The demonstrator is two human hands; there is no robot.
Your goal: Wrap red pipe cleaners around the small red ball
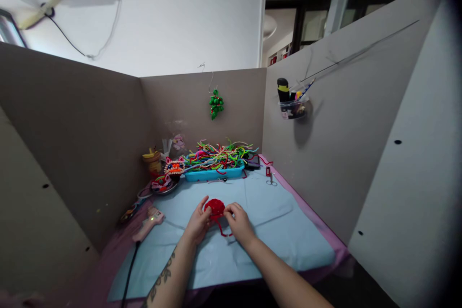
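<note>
My left hand point(198, 222) and my right hand point(238, 221) meet over the light blue cloth point(274, 231), both pinching a small red round piece made of pipe cleaner point(215, 208). A loose red tail hangs from it down between my hands. My left fingers grip its left edge, my right fingers its right edge. Both forearms reach in from the bottom of the view.
A blue tray point(215, 173) heaped with coloured pipe cleaners stands at the back. A pink glue gun point(148, 222) with its cord lies at the left. Small scissors point(270, 178), a dish of finished figures point(165, 184) and grey partition walls surround the table.
</note>
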